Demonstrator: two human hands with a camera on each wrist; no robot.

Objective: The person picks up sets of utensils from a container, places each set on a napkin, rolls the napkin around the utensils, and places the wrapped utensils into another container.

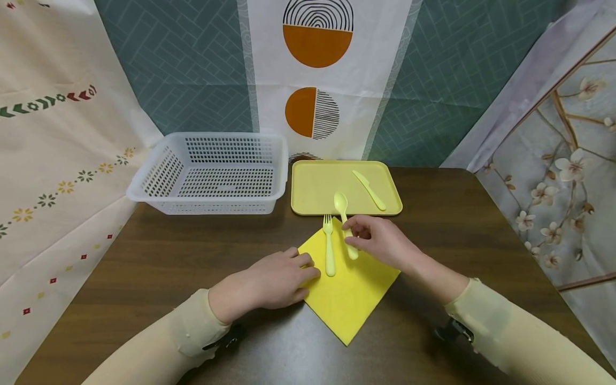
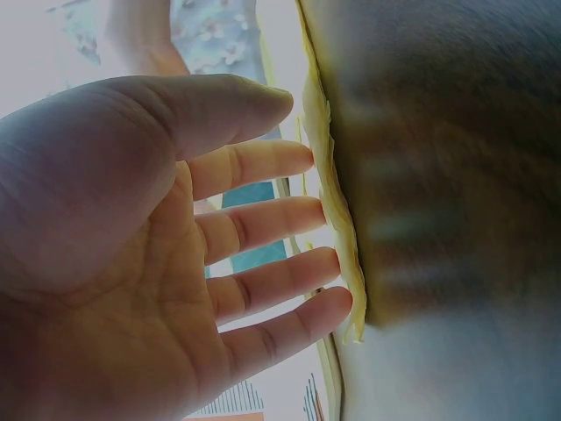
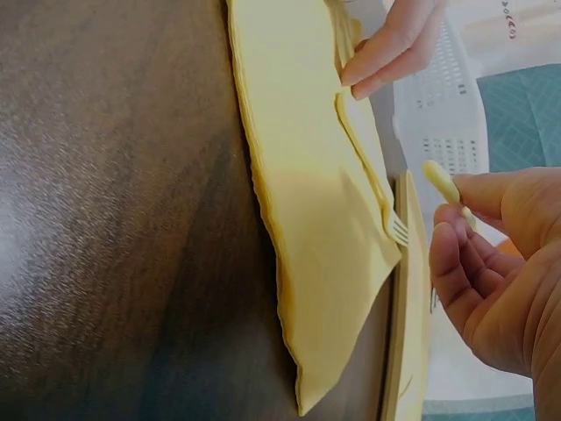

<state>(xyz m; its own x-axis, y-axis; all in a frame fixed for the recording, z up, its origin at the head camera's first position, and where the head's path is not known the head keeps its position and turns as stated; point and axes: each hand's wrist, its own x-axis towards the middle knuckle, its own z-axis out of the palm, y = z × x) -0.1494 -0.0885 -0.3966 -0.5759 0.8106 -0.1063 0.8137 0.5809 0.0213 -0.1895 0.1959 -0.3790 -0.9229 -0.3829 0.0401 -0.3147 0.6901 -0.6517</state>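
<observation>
Setting cutlery on a yellow napkin (image 1: 353, 302): the fork (image 1: 329, 251) is down, the spoon (image 1: 340, 202) is in the right hand (image 1: 382, 240).
The napkin lies on the tabletop (image 1: 192, 246) in front of the tray (image 1: 317, 184); the right hand pinches the spoon's handle between thumb and fingers above it, while the left hand (image 1: 279, 278) has its fingers extended and spread, tips touching the napkin's left edge. The work appears partly done: the fork rests on the napkin, the spoon seems not yet laid down, and the knife (image 1: 368, 190) remains on the tray. Fingers cover part of the spoon's handle; the right wrist view foreshortens the spoon and crops the tray, and glare washes out the left wrist view's background.
</observation>
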